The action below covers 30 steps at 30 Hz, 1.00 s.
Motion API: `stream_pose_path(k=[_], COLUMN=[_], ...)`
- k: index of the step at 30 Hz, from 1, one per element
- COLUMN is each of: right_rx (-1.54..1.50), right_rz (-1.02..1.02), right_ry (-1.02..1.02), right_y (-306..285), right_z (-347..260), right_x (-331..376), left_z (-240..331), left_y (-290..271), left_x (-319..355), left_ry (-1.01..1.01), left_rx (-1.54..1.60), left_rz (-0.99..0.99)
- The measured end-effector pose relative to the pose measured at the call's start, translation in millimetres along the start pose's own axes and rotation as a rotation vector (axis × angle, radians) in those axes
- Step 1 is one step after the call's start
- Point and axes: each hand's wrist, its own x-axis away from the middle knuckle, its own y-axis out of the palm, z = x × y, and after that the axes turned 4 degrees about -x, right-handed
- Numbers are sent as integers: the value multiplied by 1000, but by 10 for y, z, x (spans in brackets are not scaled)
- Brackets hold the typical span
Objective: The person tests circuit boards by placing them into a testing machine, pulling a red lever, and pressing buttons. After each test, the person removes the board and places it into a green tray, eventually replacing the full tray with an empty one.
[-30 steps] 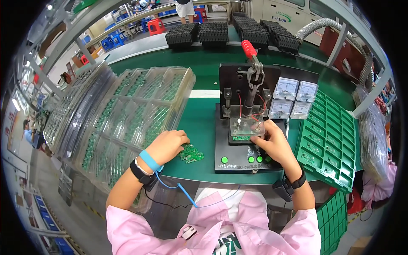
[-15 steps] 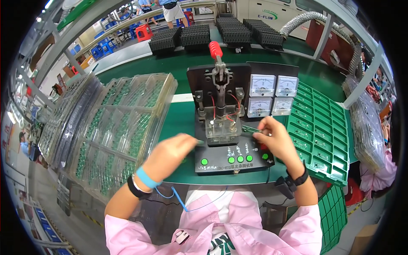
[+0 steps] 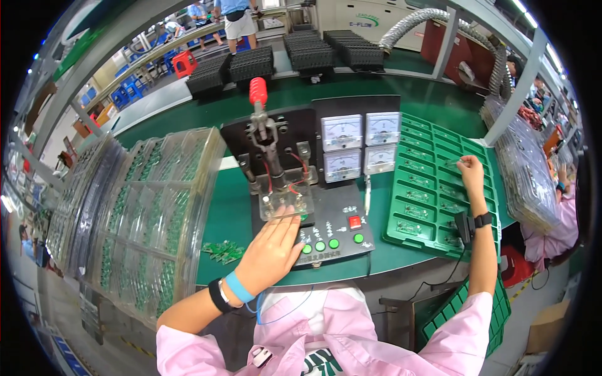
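A black test fixture point(image 3: 338, 249) with a red-handled toggle clamp point(image 3: 258, 93) stands before me, a clear plate point(image 3: 290, 202) under the clamp. My left hand point(image 3: 271, 245) lies with fingers stretched out at the front of that plate; a bit of green shows by the fingertips, and what lies beneath them is hidden. Over the green compartment tray point(image 3: 390, 230) on the right, my right hand point(image 3: 473, 178) pinches a small circuit board point(image 3: 453, 163). Several tray compartments hold small boards. Left of the fixture lies a loose pile of green circuit boards point(image 3: 223, 252).
Four-panel analog meters point(image 3: 342, 133) stand behind the fixture; a red switch point(image 3: 355, 222) is on its top. Stacked clear blister trays point(image 3: 150, 219) of boards fill the left, more clear trays point(image 3: 523, 169) the far right. Black racks point(image 3: 308, 53) line the back. A metal post point(image 3: 515, 94) rises beyond the green tray.
My right hand has moved from the fixture to the green tray with a board. My left hand has come onto the fixture's front, uncovering the board pile. The whole view has shifted.
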Motion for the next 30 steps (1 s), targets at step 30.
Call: stream_pose_path(k=[30], right_rx=[-518], right_rz=[56], right_ry=[-976], right_y=[752], right_z=[-2468], right_x=[2854], left_z=[-675], left_y=[-190], left_x=[363], left_ry=[-99], left_rx=[222], left_rz=[47])
